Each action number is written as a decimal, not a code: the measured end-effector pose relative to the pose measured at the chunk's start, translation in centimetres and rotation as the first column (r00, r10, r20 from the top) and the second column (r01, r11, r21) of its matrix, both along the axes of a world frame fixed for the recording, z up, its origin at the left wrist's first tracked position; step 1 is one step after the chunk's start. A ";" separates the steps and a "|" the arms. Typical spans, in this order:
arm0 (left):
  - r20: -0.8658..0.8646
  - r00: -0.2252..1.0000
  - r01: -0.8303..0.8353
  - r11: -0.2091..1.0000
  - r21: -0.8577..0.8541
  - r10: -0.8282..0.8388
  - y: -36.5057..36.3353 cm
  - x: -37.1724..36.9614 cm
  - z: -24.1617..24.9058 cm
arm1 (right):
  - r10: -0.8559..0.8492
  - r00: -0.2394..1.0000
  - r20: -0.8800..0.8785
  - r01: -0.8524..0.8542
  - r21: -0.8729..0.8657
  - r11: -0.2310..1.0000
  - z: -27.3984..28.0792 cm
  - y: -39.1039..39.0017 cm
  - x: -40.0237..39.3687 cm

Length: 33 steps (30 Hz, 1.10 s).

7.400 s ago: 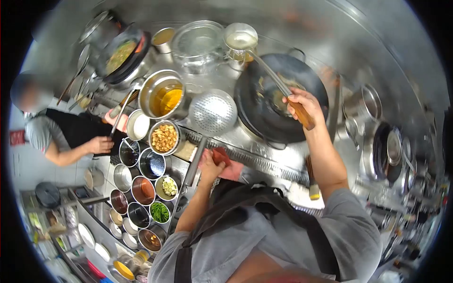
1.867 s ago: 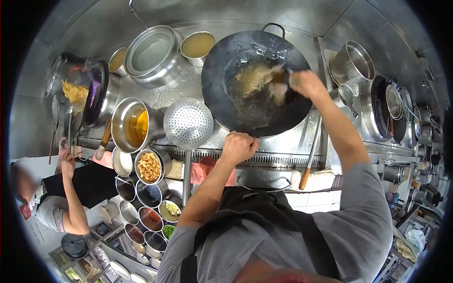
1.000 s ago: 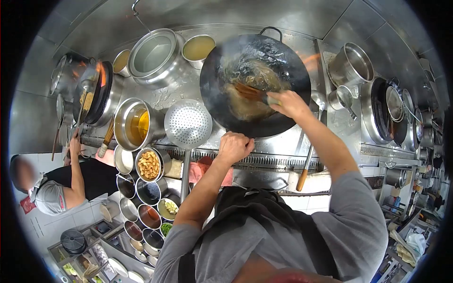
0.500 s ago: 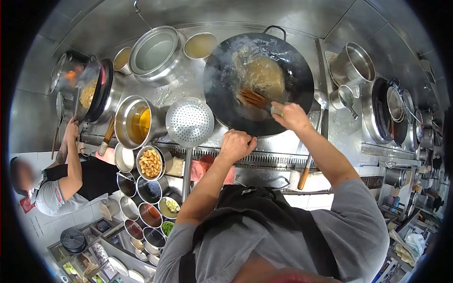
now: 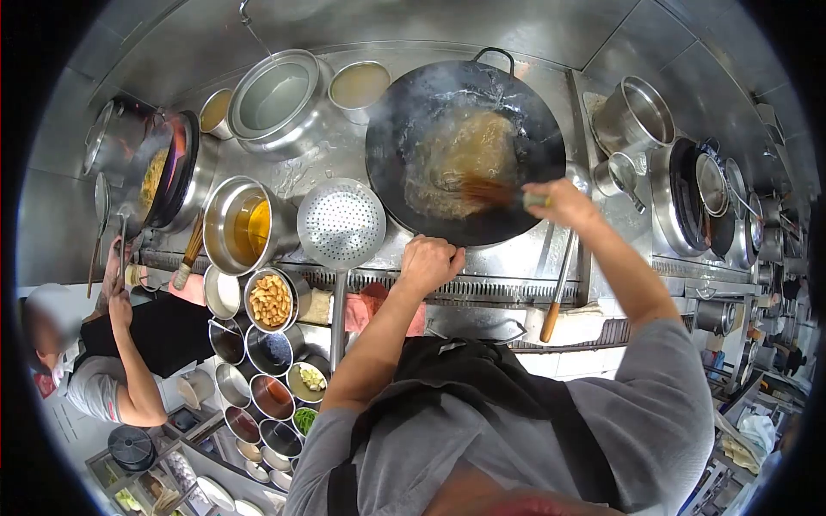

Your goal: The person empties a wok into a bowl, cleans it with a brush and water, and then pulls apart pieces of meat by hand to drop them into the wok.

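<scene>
A large black wok [image 5: 396, 185] with steaming, bubbling brownish liquid [image 5: 469, 146] sits on the steel range. My left hand [image 5: 433, 264] is closed at its near rim; the part under my fingers is hidden. Wrapped round the pale handle of a bamboo wok brush [image 5: 489, 192] is my right hand [image 5: 564, 205], at the wok's right side. The brush's brown bristles are blurred and dip into the liquid. A perforated strainer [image 5: 342, 224] lies to the left of the wok, its handle pointing towards me.
Left of the strainer stands a steel pot of oil [image 5: 241, 228], with a bowl of golden fried pieces [image 5: 270, 301] below it. Several seasoning tins [image 5: 273, 394] crowd the lower left. A wooden-handled ladle [image 5: 559, 292] lies right of the wok. At far left another person [image 5: 112, 344] works at a second wok.
My right hand has moved right with the wok brush, and the liquid has spread towards the near side. My left hand stays at the rim. The other person's arms have shifted lower.
</scene>
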<state>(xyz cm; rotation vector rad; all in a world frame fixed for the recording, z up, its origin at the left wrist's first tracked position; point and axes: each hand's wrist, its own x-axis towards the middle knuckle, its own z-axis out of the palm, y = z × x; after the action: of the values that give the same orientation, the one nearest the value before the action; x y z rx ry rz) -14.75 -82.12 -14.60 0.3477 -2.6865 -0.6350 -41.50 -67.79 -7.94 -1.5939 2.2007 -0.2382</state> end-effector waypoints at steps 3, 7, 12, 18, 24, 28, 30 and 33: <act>-0.026 0.999 0.020 1.000 0.018 -0.019 -0.3 0.0 -0.5 | -0.050 0.961 -0.272 0.065 0.048 0.997 2.1 -2.7 -4.7; 0.057 0.998 0.018 1.000 0.002 -0.018 0.0 -0.2 0.2 | -0.198 0.891 -0.408 0.210 -0.015 0.978 -0.6 -11.6 -4.2; 0.014 1.000 -0.021 1.000 -0.015 0.021 0.1 -0.1 -0.3 | -0.039 0.973 -0.227 0.026 -0.059 0.998 -0.1 -6.5 -0.4; 0.000 1.000 0.004 1.000 -0.012 -0.004 -0.3 0.1 -0.1 | -0.116 0.944 -0.309 0.150 0.090 0.985 3.5 -3.3 -4.9; 0.025 1.000 -0.015 1.000 -0.021 0.015 0.1 0.0 0.3 | -0.114 0.910 -0.399 0.123 -0.003 0.992 -0.8 -9.5 -0.5; 0.018 0.999 -0.040 0.999 -0.004 0.040 0.1 0.2 0.2 | -0.086 0.956 -0.279 0.090 0.002 0.996 -0.3 -2.1 -1.2; 0.017 1.000 0.006 1.000 0.002 -0.006 -0.1 0.3 0.0 | -0.179 0.950 -0.258 0.166 -0.073 0.983 -0.4 -1.8 -4.2; 0.019 1.000 -0.012 1.000 0.005 0.012 0.1 0.2 0.2 | -0.349 0.879 -0.325 0.272 -0.260 0.927 -1.6 -7.1 -4.3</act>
<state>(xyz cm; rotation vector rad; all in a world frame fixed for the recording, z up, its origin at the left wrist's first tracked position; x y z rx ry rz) -14.58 -82.05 -14.41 0.3729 -2.6990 -0.6378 -45.76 -74.94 -9.50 -1.4694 2.8117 -0.2901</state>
